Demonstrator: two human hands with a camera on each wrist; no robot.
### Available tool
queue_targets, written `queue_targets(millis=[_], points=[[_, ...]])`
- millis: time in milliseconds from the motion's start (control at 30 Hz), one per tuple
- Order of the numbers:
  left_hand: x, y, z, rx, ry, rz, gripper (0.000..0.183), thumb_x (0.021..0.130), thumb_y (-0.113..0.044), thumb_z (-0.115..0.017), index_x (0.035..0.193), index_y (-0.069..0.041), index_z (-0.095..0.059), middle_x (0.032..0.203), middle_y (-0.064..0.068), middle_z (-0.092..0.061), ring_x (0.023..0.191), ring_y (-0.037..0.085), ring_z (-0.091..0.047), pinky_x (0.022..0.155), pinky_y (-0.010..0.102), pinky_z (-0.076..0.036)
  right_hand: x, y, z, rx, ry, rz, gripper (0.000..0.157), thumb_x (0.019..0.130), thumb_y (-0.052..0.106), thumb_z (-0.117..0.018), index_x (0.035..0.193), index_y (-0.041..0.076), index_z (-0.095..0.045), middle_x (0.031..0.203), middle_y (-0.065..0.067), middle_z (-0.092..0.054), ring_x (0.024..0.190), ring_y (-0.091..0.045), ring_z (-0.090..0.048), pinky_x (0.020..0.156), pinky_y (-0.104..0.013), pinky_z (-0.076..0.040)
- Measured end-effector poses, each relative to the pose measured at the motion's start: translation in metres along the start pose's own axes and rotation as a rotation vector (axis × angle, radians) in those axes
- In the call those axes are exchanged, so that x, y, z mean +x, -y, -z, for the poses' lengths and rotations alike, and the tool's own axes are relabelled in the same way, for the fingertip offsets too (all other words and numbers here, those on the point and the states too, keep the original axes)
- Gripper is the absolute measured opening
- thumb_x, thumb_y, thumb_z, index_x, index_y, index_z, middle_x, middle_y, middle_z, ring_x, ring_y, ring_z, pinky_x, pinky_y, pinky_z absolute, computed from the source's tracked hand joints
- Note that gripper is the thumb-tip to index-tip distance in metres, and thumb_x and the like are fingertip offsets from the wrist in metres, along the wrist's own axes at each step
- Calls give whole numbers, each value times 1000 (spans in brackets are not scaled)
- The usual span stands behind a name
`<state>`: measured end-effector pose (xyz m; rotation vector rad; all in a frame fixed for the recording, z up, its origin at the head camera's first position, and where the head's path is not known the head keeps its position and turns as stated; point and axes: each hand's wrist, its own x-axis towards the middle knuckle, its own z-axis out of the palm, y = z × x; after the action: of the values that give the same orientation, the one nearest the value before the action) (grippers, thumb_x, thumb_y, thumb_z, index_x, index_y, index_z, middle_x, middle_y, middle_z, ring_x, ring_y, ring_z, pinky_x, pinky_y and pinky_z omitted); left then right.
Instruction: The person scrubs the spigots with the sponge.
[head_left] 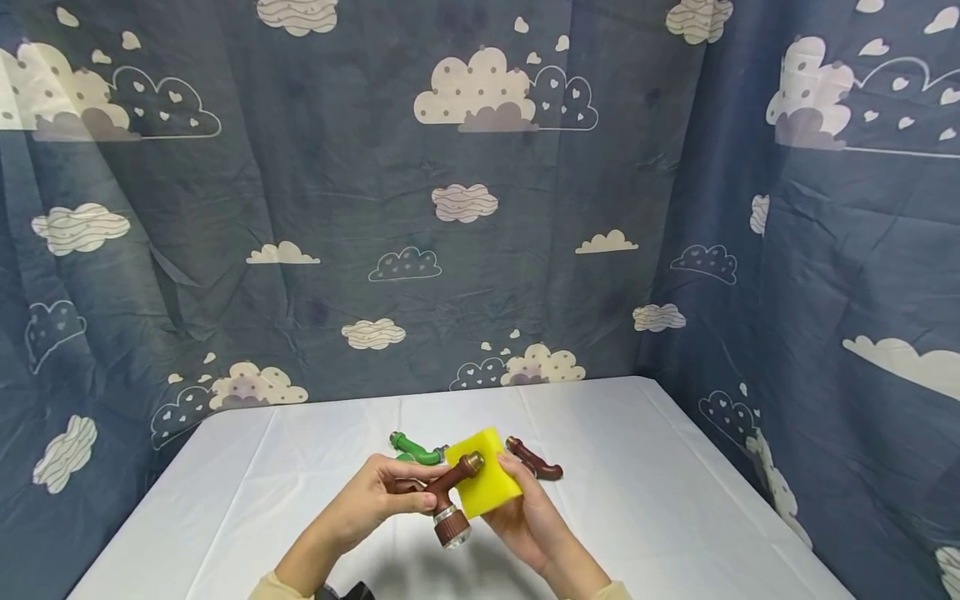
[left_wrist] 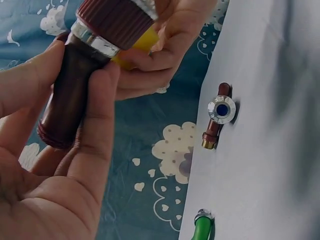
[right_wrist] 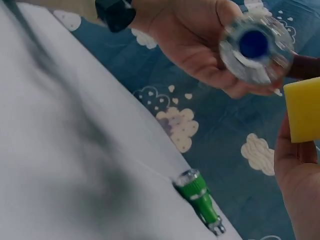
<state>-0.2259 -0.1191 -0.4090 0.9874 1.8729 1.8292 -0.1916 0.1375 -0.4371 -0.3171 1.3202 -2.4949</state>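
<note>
My left hand (head_left: 367, 504) grips a dark brown water tap (head_left: 453, 477) by its body, thumb and fingers on either side. The tap has a brass threaded end and a ribbed knob tilted down toward me; a blue dot sits in the knob's clear-silvery face (right_wrist: 254, 44). A yellow sponge (head_left: 495, 487) is pinched by my right hand (head_left: 528, 525), its flat face right at the brass end in the head view. Part of the sponge is hidden behind the tap.
Beyond the hands, a green tap (head_left: 418, 452) lies at the left on the white table (head_left: 637, 500), and a second brown tap (head_left: 538, 463) at the right. A dark cloud-printed cloth (head_left: 510, 292) hangs behind the table. A black device (right_wrist: 116, 14) is on the left wrist.
</note>
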Motion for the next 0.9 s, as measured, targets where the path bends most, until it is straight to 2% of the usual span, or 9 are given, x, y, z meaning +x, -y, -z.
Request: queue_targets(millis=[67, 167, 333, 400, 467, 567, 633, 733, 900], points=[[-2, -1, 2, 9, 16, 20, 48, 99, -8, -76, 141, 11, -61, 124, 23, -77, 102, 10, -79, 91, 29, -66, 0, 3, 1, -32, 1, 10, 51, 112, 33, -45, 158, 16, -31, 135, 2, -59, 121, -12, -61, 106, -25, -56], [-4, -5, 5, 34, 27, 45, 46, 98, -7, -77, 139, 9, -65, 123, 18, -79, 104, 10, -79, 91, 30, -66, 2, 7, 3, -156, -17, 46, 42, 110, 24, -48, 151, 14, -42, 131, 0, -59, 116, -15, -61, 100, -26, -58], [-3, -13, 6, 116, 3, 71, 41, 95, -6, -79, 134, 5, -71, 129, 24, -75, 104, 8, -76, 88, 29, -66, 6, 14, 7, -489, -63, 153, 29, 105, 15, -63, 133, 10, -60, 126, -8, -62, 111, -21, -62, 89, -29, -58], [-3, -17, 5, 171, -27, 91, 39, 94, -5, -80, 131, 3, -73, 127, 25, -75, 101, 7, -76, 87, 27, -66, 6, 17, 7, -640, -77, 235, 30, 102, 13, -70, 131, 8, -64, 123, -11, -67, 106, -19, -66, 84, -27, -59], [-2, -21, 5, 233, -73, 113, 35, 94, -6, -81, 127, 1, -77, 122, 24, -77, 95, 8, -78, 84, 27, -66, 6, 20, 5, -818, -72, 356, 32, 98, 12, -76, 128, 8, -68, 122, -12, -70, 104, -16, -68, 83, -26, -59], [2, -25, 3, 328, -162, 115, 28, 93, -9, -83, 120, -2, -81, 115, 21, -81, 87, 10, -78, 78, 26, -67, 5, 19, -2, -1123, -24, 553, 34, 91, 13, -84, 123, 17, -73, 124, -5, -70, 111, -15, -67, 91, -29, -61], [4, -26, 3, 361, -221, 120, 24, 93, -9, -84, 116, -3, -83, 111, 19, -82, 86, 13, -78, 75, 27, -67, 5, 16, -9, -1280, 14, 667, 37, 88, 14, -87, 122, 22, -74, 128, 0, -67, 119, -16, -64, 98, -32, -60], [5, -26, 4, 355, -277, 132, 23, 93, -9, -84, 116, -4, -83, 111, 18, -81, 89, 18, -79, 76, 28, -67, 4, 13, -16, -1403, 39, 753, 41, 84, 13, -88, 121, 24, -74, 131, 1, -64, 124, -19, -63, 99, -35, -62], [-3, -27, 12, 267, -291, 149, 29, 95, -12, -83, 122, -1, -80, 119, 21, -79, 90, 20, -80, 80, 32, -68, 6, 16, -12, -1478, -49, 787, 44, 81, 11, -91, 120, 21, -75, 132, -2, -64, 124, -22, -63, 98, -37, -64]])
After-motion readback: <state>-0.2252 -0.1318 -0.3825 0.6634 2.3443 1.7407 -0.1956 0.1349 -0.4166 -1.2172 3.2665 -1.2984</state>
